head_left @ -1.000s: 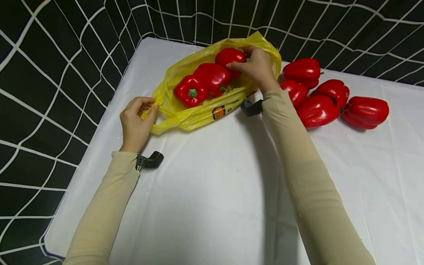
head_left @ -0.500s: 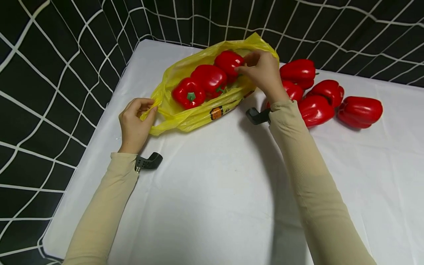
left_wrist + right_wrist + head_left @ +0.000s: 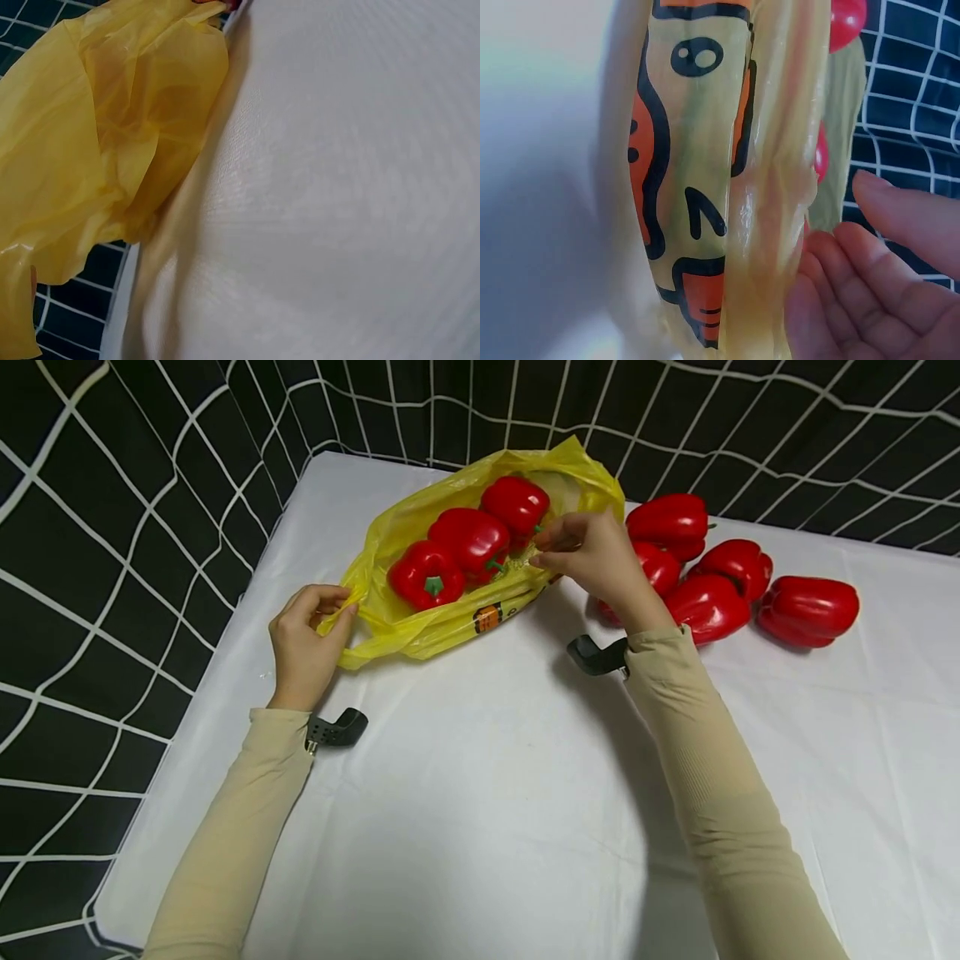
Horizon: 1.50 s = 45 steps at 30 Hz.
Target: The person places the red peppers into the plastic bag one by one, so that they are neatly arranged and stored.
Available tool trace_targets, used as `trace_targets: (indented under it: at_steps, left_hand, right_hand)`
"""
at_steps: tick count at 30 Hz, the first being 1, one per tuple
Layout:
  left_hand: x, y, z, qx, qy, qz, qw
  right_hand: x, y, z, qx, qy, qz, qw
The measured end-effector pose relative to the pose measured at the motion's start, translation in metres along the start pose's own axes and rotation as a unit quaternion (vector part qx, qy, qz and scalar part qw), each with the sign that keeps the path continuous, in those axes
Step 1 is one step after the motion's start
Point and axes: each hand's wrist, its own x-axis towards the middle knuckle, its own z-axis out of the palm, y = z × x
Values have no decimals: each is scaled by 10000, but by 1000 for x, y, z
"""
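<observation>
A yellow plastic bag (image 3: 420,635) with an orange and black print lies on its side, its mouth spread. Three red bell peppers are inside: a left one (image 3: 427,577), a middle one (image 3: 472,539) and a far one (image 3: 516,506). My left hand (image 3: 307,643) pinches the bag's left handle edge; the left wrist view shows the stretched yellow plastic (image 3: 150,112). Over the bag's right end hovers my right hand (image 3: 596,560), holding nothing. In the right wrist view its loosely bent fingers (image 3: 855,285) are by the bag's edge, thumb apart.
To the right of the bag, several more red bell peppers (image 3: 806,610) lie clustered on the white tablecloth (image 3: 465,793), some partly behind my right arm. A black net wall (image 3: 450,410) with white cords stands along the back and left table edges.
My right hand has come off the far bell pepper and drawn back toward me and slightly right. That pepper stays in the bag. My left hand keeps its pinch on the bag.
</observation>
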Motion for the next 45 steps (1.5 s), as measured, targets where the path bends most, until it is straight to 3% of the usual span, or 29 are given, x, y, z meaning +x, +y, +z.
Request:
trace_targets:
  at_steps: [8,16,26,31,38,45]
  left_hand:
    - [-1,1,2,-102,-20,-25,9999]
    - [-1,3,1,-205,-11,-135,9997]
    - [-1,4,0,-224,33,-197,9995]
    - [0,4,0,-228,33,-187,9996]
    - [0,3,0,-252,53,-336,9991]
    - [-3,8,-3,-340,77,-387,9986]
  right_hand:
    - [-10,6,3,-299,-436,-95,9986]
    - [-9,13,7,-472,-445,-481,9967]
    - [-6,16,15,-1256,-519,-1095,9846]
    - [-8,19,11,-871,-665,-1052,9884]
    - [-14,24,1,-75,-982,-686,9928]
    - [-26,24,-8,-143,-1243,-795,9890]
